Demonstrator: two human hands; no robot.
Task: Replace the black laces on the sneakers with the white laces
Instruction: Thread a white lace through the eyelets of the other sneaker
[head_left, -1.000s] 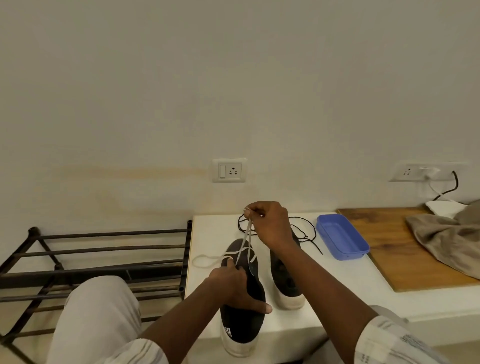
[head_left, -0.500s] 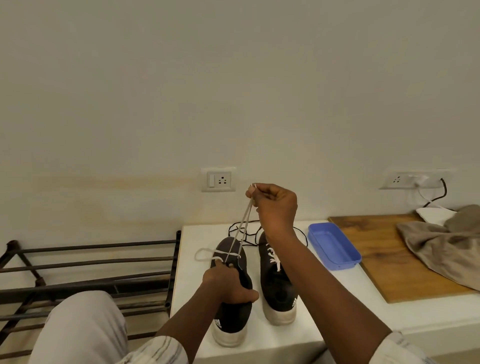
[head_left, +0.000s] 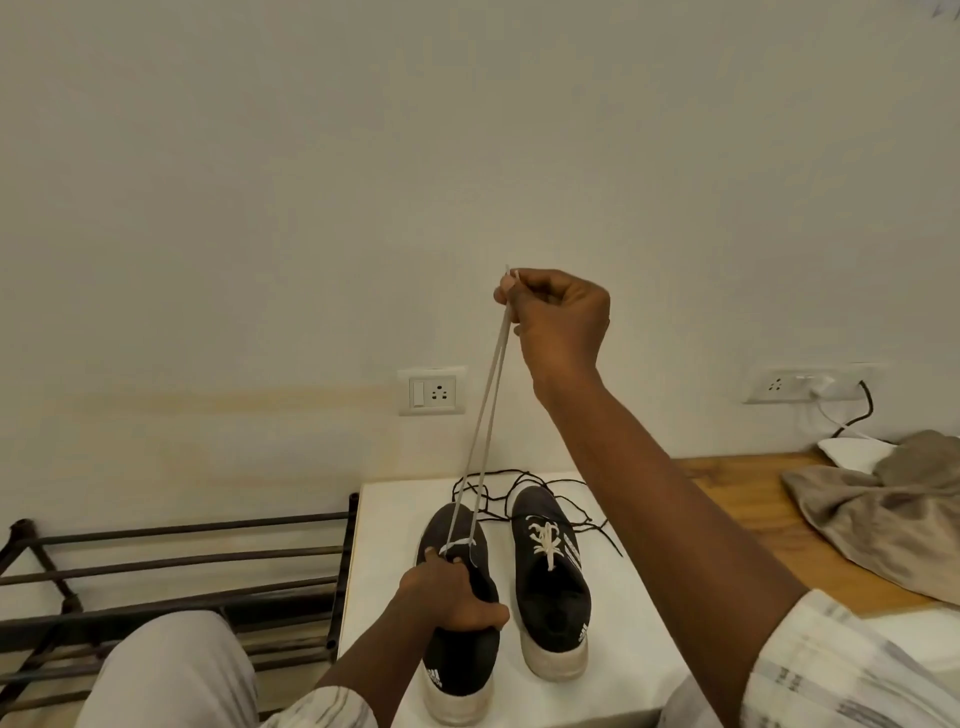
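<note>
Drawing 2 strands of the white lace (head_left: 485, 405) taut and high above the white tabletop (head_left: 384, 545), pinched near their tips in the curled fingers of the right hand (head_left: 558, 312). Steadying the unfinished sneaker (head_left: 460, 654) near the tabletop's front-left corner with the left hand (head_left: 449, 592), wrapped tightly over the upper at the tongue. Threaded so far through only the lowest eyelets, to judge by the 1 white bar across the toe end. Standing just beside it, toward the middle of the tabletop: the second sneaker (head_left: 550, 587), already laced in white. Lying loose behind both toes, toward the back edge: the black laces (head_left: 519, 483), out of both shoes.

Step in hand, by the look of it: evening the 2 ends before the first crossing. Next up, in all likelihood: lowering the right hand, separating the strands and feeding 1 tip through the next eyelet, calling for a fine pinch on the tip and a firm hold on the upper.

Beyond the left edge, a dark metal rack (head_left: 182, 551); beyond the right, a wooden board (head_left: 753, 499) under a crumpled cloth (head_left: 883, 509).
</note>
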